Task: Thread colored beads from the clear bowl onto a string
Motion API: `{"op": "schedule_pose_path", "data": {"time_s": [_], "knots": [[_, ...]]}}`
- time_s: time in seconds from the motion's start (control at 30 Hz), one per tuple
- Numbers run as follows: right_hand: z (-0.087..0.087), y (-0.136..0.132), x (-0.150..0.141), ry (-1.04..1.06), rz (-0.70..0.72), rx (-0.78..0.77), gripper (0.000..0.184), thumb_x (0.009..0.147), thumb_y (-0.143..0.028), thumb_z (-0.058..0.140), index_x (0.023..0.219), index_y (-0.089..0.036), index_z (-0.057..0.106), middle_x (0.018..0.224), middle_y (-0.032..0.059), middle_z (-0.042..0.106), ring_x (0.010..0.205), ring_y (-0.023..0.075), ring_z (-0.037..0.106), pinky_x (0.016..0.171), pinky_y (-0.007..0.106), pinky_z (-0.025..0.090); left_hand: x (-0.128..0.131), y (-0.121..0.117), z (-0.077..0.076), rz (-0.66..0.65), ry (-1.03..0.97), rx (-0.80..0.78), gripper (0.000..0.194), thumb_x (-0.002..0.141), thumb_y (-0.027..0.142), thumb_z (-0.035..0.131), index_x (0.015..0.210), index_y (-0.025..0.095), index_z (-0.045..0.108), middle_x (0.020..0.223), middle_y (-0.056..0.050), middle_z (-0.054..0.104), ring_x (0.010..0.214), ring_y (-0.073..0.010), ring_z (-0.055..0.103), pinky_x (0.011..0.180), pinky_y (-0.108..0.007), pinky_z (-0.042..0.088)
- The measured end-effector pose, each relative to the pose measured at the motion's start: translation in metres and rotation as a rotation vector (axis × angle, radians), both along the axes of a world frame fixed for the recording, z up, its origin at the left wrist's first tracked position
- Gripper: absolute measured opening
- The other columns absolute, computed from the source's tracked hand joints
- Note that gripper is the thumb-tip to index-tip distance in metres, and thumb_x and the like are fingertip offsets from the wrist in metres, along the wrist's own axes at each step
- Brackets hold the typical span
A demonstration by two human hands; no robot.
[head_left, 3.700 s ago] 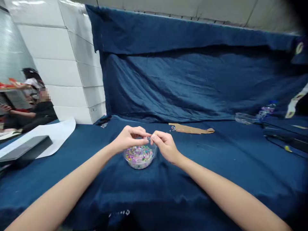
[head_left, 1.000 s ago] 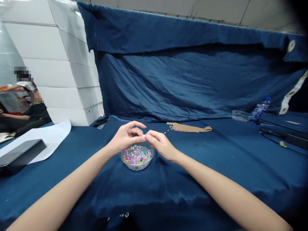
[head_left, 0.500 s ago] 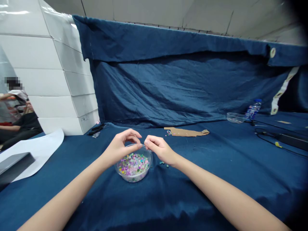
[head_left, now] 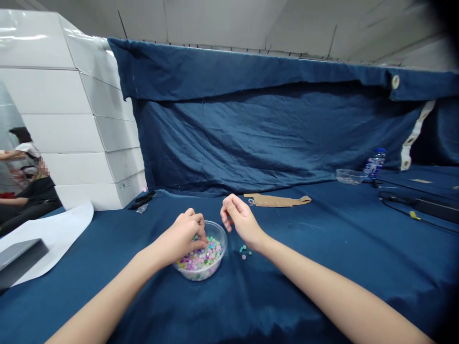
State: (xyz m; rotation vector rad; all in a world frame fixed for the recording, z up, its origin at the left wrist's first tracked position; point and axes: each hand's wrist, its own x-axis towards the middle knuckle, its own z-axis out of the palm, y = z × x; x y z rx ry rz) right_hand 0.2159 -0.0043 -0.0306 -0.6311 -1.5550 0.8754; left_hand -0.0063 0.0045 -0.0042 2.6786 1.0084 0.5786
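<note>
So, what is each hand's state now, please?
Left hand: fingers among the beads in the plastic bowl; grip unclear.
Right hand: fingers curled; cannot tell if holding anything.

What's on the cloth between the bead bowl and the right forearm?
In the head view, a few loose beads, teal and pink, lie between the bowl and the right forearm.

- Camera: one, head-worn, at the person's own eye side of the table [head_left: 322,272].
- Facing: forward and down, toward the blue cloth backdrop [head_left: 251,138].
- Range: bead bowl [head_left: 223,248] close, below frame centre; backdrop farther off.
- Coverage: wide; stacked white boxes [head_left: 53,129] at left edge, ceiling [head_left: 229,24] along top.
</note>
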Motion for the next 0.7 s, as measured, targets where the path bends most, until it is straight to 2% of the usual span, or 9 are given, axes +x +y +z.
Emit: {"op": "schedule_pose_path", "data": {"time_s": [0.1,0.17,0.33,0.5,0.7], "knots": [[0.001,-0.003,0.0,-0.031,0.038,-0.005,0.045,0.108,-0.066,0.049,0.09,-0.025,0.05,0.061,-0.0092,0.04,0.052,0.0127,0.031,0.051,0.026,0.028,0.0,0.001,0.003,-0.014,-0.106,-0.062,0.003,0.083,0.029,0.087,0.082,0.026,0.087,0.093,-0.005,0.078,0.101,-0.0271,0.061,0.096,-0.041,0.045],[0.002,-0.006,0.001,-0.06,0.049,0.019,0.045,0.108,-0.063,0.054,0.088,-0.023,0.055,0.064,-0.008,0.04,0.057,0.0128,0.033,0.055,0.027,0.029,0.001,0.002,0.004,-0.021,-0.219,-0.129,0.011,0.087,0.034,0.085,0.089,0.023,0.086,0.093,-0.005,0.082,0.098,-0.0257,0.069,0.097,-0.04,0.051],[0.001,-0.016,0.001,-0.112,0.07,0.073,0.043,0.11,-0.056,0.054,0.084,-0.021,0.055,0.072,-0.0045,0.046,0.066,0.0142,0.039,0.063,0.029,0.033,0.004,0.002,0.006,-0.017,-0.525,-0.308,0.039,0.085,0.051,0.086,0.101,0.017,0.085,0.096,-0.009,0.086,0.088,-0.0246,0.08,0.081,-0.034,0.063],[0.003,-0.025,0.0,-0.156,0.127,0.107,0.042,0.112,-0.049,0.05,0.08,-0.022,0.051,0.069,-0.0051,0.043,0.064,0.014,0.038,0.062,0.029,0.033,0.002,0.0,0.006,-0.042,-0.692,-0.403,0.029,0.079,0.043,0.093,0.095,0.019,0.09,0.096,-0.009,0.087,0.088,-0.022,0.082,0.081,-0.029,0.065],[0.002,-0.027,-0.003,-0.213,0.174,0.126,0.043,0.113,-0.045,0.047,0.076,-0.023,0.047,0.068,-0.0052,0.043,0.062,0.0135,0.037,0.061,0.028,0.034,0.003,0.001,0.006,-0.123,-0.762,-0.439,0.021,0.073,0.031,0.097,0.092,0.024,0.092,0.095,-0.006,0.086,0.082,-0.0167,0.078,0.072,-0.022,0.062]]}}
